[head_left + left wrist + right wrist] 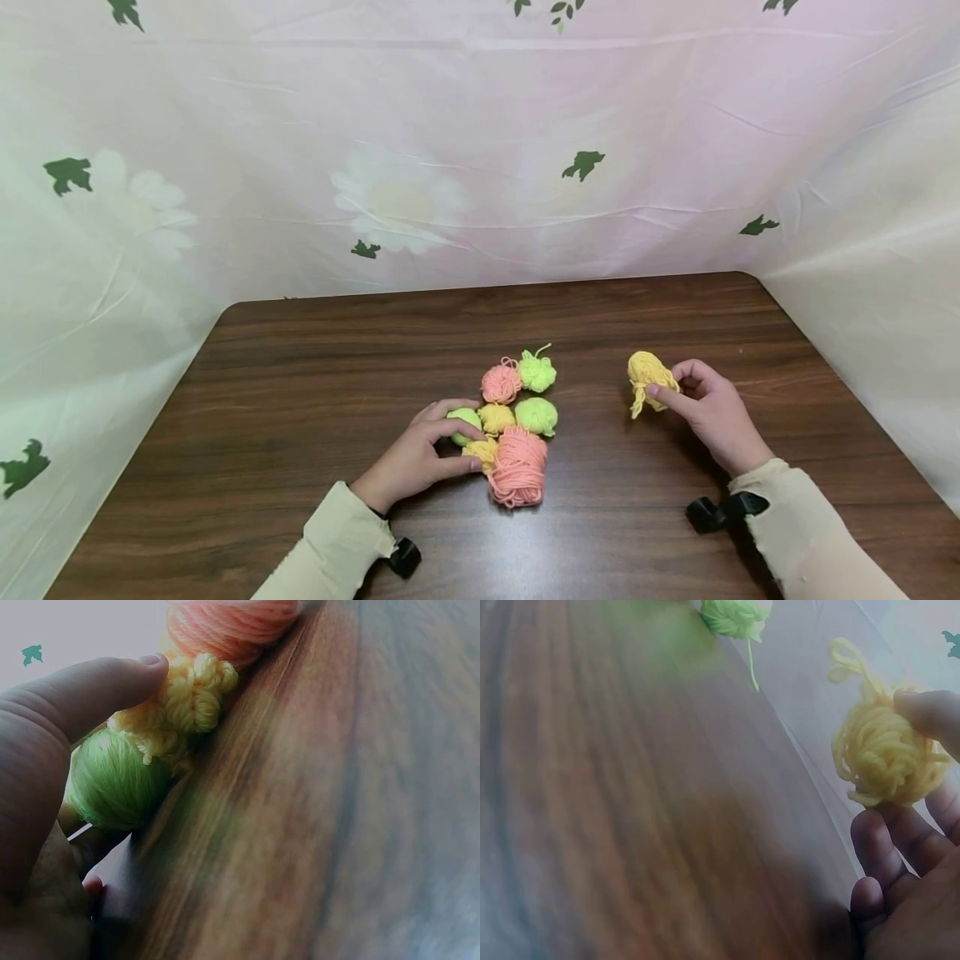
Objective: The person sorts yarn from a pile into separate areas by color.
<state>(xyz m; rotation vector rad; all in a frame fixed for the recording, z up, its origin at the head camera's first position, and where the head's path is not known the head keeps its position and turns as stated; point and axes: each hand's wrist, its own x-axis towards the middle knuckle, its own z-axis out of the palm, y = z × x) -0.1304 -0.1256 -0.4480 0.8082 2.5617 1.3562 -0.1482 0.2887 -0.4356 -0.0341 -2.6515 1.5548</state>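
Note:
On the table, my left hand [420,454] curls round the left edge of a yarn cluster. Its thumb touches a small yellow yarn ball [482,452], also seen in the left wrist view, and its index finger lies over a green yarn ball [120,780] beside it. To the right, my right hand [716,417] pinches a loose-ended yellow yarn ball [889,750] between thumb and fingers, above the tabletop. A large pink yarn skein [519,468] adjoins the lower yellow ball. Another yellow ball [497,418] sits mid-cluster.
A second green ball [536,416] lies at the cluster's right. Behind it are a pink ball [501,382] and a bright green ball [537,372] with a loose strand. The dark wooden table [337,358] meets a floral cloth [465,150] at the back and sides.

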